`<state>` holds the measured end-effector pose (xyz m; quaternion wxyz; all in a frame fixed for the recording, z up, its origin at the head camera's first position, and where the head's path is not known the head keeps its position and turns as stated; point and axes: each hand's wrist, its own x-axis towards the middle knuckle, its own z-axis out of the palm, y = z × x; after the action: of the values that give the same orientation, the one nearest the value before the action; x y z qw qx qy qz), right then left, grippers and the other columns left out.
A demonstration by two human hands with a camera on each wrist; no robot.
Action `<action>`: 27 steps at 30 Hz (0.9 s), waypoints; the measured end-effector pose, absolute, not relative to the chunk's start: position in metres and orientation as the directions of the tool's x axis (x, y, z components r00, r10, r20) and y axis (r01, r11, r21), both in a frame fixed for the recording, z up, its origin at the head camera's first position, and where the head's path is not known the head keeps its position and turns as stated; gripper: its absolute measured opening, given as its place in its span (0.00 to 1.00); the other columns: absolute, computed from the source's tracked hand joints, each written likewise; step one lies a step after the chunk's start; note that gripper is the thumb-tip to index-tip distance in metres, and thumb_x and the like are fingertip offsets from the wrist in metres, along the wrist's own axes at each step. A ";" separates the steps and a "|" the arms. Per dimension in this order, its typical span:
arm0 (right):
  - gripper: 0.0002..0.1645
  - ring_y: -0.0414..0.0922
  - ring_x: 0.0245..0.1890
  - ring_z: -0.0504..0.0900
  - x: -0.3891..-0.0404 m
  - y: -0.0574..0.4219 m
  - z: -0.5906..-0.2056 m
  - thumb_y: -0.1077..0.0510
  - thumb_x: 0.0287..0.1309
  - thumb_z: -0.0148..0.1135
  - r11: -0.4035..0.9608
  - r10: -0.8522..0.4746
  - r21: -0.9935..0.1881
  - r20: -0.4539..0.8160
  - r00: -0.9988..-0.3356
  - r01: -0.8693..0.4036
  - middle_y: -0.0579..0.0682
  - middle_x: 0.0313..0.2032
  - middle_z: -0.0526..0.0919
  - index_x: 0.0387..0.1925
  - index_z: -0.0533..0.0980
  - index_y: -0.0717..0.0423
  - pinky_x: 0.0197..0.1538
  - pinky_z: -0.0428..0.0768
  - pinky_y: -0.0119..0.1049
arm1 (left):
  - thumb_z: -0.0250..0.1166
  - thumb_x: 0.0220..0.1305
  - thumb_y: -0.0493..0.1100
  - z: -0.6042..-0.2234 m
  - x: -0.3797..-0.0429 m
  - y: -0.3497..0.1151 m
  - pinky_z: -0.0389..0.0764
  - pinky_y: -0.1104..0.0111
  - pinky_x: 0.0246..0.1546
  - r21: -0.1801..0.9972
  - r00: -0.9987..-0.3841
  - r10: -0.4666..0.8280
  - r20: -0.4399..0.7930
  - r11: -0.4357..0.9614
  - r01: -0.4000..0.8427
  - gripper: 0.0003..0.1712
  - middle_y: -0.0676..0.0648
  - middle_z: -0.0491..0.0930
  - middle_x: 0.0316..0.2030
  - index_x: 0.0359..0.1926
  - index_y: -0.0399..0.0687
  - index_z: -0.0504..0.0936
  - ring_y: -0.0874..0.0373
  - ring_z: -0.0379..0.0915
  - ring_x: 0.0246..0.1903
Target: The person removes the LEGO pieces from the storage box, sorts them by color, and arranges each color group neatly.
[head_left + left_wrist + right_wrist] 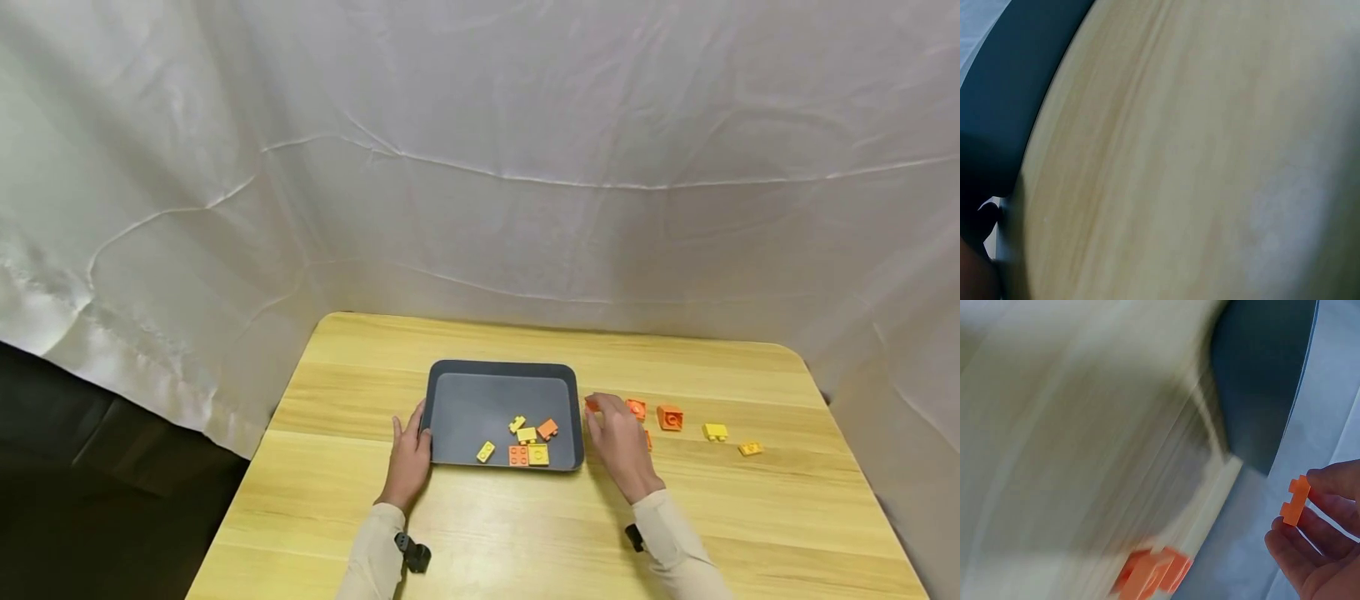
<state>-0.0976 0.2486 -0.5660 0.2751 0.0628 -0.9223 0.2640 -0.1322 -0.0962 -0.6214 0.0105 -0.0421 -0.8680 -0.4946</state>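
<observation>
In the head view, my left hand (408, 462) rests against the left side of a dark grey tray (480, 392), fingers fairly straight and thumb at the rim. The tray holds several yellow and orange toy building bricks, among them an orange square brick (518, 455) beside a yellow one (537, 454). Just past the tray's right edge, my right hand (621, 446) pinches a small orange building brick (1297, 500) between thumb and fingertips, its studs facing left in the right wrist view. Only a dark sliver of the left hand shows in the left wrist view.
Right of the right hand lie more bricks on the wooden table (480, 533): orange ones (670, 417), a yellow one (716, 432) and a flatter yellow one (751, 448). The right hand partly hides another orange brick (648, 440). A pale curtain (525, 250) hangs behind the table.
</observation>
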 end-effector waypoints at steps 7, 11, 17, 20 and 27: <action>0.11 0.63 0.40 0.86 -0.086 0.275 -0.565 0.74 0.56 0.72 0.863 0.066 -0.451 0.547 -0.834 -0.227 0.68 0.43 0.86 0.42 0.83 0.71 0.37 0.88 0.57 | 0.50 0.79 0.35 -0.623 -0.133 -0.098 0.37 0.35 0.77 0.860 -0.997 0.050 0.050 0.505 0.069 0.31 0.38 0.65 0.75 0.80 0.44 0.62 0.30 0.30 0.79; 0.12 0.62 0.35 0.87 -0.079 0.289 -0.564 0.75 0.55 0.72 0.867 0.080 -0.450 0.550 -0.832 -0.215 0.69 0.42 0.85 0.43 0.82 0.72 0.32 0.87 0.57 | 0.50 0.79 0.35 -0.623 -0.134 -0.100 0.36 0.36 0.77 0.859 -0.997 0.049 0.055 0.506 0.073 0.31 0.38 0.65 0.74 0.80 0.43 0.62 0.30 0.30 0.79; 0.13 0.65 0.38 0.86 -0.070 0.310 -0.564 0.76 0.54 0.72 0.868 0.094 -0.455 0.544 -0.834 -0.200 0.70 0.41 0.85 0.43 0.82 0.74 0.35 0.87 0.60 | 0.50 0.79 0.35 -0.621 -0.133 -0.101 0.34 0.37 0.78 0.862 -0.997 0.056 0.060 0.501 0.079 0.31 0.37 0.65 0.74 0.80 0.42 0.62 0.30 0.30 0.79; 0.13 0.65 0.37 0.86 -0.066 0.319 -0.566 0.76 0.55 0.71 0.871 0.102 -0.455 0.538 -0.837 -0.186 0.71 0.42 0.85 0.44 0.82 0.75 0.35 0.87 0.60 | 0.50 0.79 0.34 -0.620 -0.133 -0.101 0.35 0.37 0.78 0.860 -0.997 0.056 0.057 0.504 0.078 0.31 0.37 0.65 0.75 0.80 0.41 0.62 0.30 0.30 0.79; 0.14 0.68 0.38 0.85 -0.057 0.333 -0.573 0.75 0.56 0.70 0.874 0.140 -0.471 0.476 -0.868 -0.117 0.74 0.43 0.83 0.45 0.81 0.76 0.37 0.85 0.63 | 0.50 0.79 0.34 -0.620 -0.133 -0.101 0.34 0.39 0.78 0.859 -0.996 0.056 0.074 0.504 0.092 0.31 0.37 0.66 0.74 0.79 0.40 0.62 0.31 0.36 0.79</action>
<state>-0.0574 0.3329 -0.5725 0.2569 -0.0061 -0.9333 0.2507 -0.1331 -0.1008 -0.6196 0.0183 -0.0427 -0.8671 -0.4960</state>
